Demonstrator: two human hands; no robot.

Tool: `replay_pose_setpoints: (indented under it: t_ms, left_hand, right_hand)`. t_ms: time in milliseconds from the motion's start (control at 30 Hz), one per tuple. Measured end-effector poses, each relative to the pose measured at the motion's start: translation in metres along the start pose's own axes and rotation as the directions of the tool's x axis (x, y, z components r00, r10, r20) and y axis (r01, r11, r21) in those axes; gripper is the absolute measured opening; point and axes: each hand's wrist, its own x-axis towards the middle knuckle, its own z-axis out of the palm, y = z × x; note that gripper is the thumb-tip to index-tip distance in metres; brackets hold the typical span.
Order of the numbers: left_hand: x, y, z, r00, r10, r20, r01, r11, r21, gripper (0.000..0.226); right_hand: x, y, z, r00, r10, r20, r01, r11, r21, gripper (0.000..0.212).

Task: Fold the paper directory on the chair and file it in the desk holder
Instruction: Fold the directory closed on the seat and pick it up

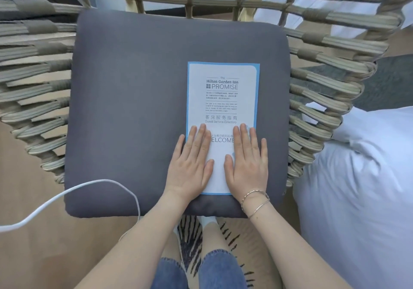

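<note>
- Head view, looking down: a paper directory lies flat on the grey seat cushion of a woven rattan chair, right of the cushion's middle, its long side running away from the person.
- Directory face: white with a light blue border, printed "Hilton Garden Inn PROMISE", "Guest Service Directory" and, partly covered by the hands, "WELCOME".
- Left hand: laid palm down, fingers straight and close together, on the near left part of the sheet; the little finger lies past the sheet's left edge on the cushion. It grips nothing.
- Right hand: laid palm down in the same flat pose on the near right part of the sheet, the little finger at the sheet's right edge. It grips nothing.
- Relation of hands to sheet: both press on the near third of the directory, with a bare strip of paper between the two thumbs; the far two thirds extend beyond the fingertips, uncovered.
- Thin bracelets circle the right wrist, just past the near edge of the sheet.
- White cable: curves across the near left corner of the cushion and runs off to the left over the wooden floor.
- White bedding bulges just beside the chair's right side.
- Below the cushion's near edge show the person's knees in blue jeans above a striped rug.
</note>
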Motion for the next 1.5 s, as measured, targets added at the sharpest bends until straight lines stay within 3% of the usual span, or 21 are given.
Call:
replay_pose_setpoints:
  t_ms: [267, 467, 567, 733, 867, 1000, 1100, 1267, 1367, 1500]
  left_hand:
    - [0.001, 0.003, -0.016, 0.998, 0.001, 0.068, -0.001, 1.0, 0.005, 0.063]
    - [0.01, 0.004, -0.07, 0.983, 0.018, 0.181, -0.006, 0.998, -0.066, 0.055]
    - [0.02, 0.001, -0.094, 0.987, -0.068, 0.148, 0.091, 0.984, -0.156, 0.061]
    - [0.037, -0.003, -0.099, 0.967, -0.22, 0.131, 0.247, 0.936, -0.251, 0.072]
    - [0.041, 0.001, -0.087, 0.903, -0.39, 0.18, 0.429, 0.795, -0.428, 0.073]
    - [0.042, 0.007, -0.084, 0.84, -0.463, 0.283, 0.524, 0.558, -0.643, 0.068]
    - [0.048, 0.003, -0.096, 0.794, -0.475, 0.379, 0.564, 0.344, -0.751, 0.069]
    - [0.05, -0.006, -0.139, 0.82, -0.372, 0.434, 0.489, 0.062, -0.87, 0.066]
    - [0.052, -0.004, -0.182, 0.834, -0.344, 0.431, 0.464, 0.014, -0.886, 0.064]
    - [0.047, 0.011, -0.262, 0.861, -0.33, 0.387, 0.4, -0.029, -0.916, 0.061]
  right_hand:
    - [0.002, -0.006, -0.017, 0.997, 0.019, 0.07, -0.019, 1.0, 0.007, 0.064]
    - [0.011, -0.008, -0.07, 0.984, 0.039, 0.174, -0.076, 0.975, 0.211, 0.073]
    - [0.023, -0.004, -0.094, 0.985, 0.092, 0.148, -0.124, 0.966, 0.225, 0.077]
    - [0.035, -0.004, -0.1, 0.946, 0.229, 0.231, -0.276, 0.94, 0.2, 0.088]
    - [0.038, -0.013, -0.089, 0.91, 0.312, 0.274, -0.362, 0.918, 0.159, 0.091]
    - [0.041, -0.02, -0.083, 0.894, 0.317, 0.316, -0.414, 0.854, 0.315, 0.086]
    - [0.044, -0.014, -0.09, 0.871, 0.349, 0.346, -0.488, 0.706, 0.514, 0.082]
    - [0.046, -0.006, -0.129, 0.845, 0.347, 0.407, -0.532, 0.47, 0.704, 0.067]
    - [0.046, -0.011, -0.172, 0.863, 0.318, 0.392, -0.5, 0.421, 0.757, 0.061]
    - [0.05, -0.03, -0.258, 0.87, 0.272, 0.411, -0.468, 0.193, 0.862, 0.057]
